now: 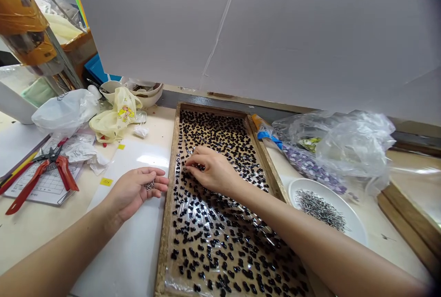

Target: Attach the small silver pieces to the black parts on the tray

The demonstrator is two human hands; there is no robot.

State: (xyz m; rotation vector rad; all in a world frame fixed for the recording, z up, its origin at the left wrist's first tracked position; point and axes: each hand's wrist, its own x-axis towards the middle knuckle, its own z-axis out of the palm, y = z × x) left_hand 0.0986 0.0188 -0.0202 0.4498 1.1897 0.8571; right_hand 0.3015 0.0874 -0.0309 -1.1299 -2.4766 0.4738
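Observation:
My left hand [139,189] is palm up beside the tray's left edge, fingers slightly curled around several small metal pins [149,185]. Over the upper middle of a long wooden tray [168,205], my right hand [210,168] is closed in a pinch, thumb and fingertips together. Whatever it pinches is too small or hidden to make out. Many small, glossy black pieces [223,283] lie spread in the tray on clear plastic film. To the right, partly behind my right forearm, a white plate [358,228] holds a heap of similar metal pins [322,210].
Red-handled pliers [51,164] lie on papers at the left. Behind them are a white plastic bag [67,111], a yellow bag [115,115] and bowls [151,97]. Clear bags [354,141] and purple chips [313,166] sit right. A grey-white panel [255,35] rises behind.

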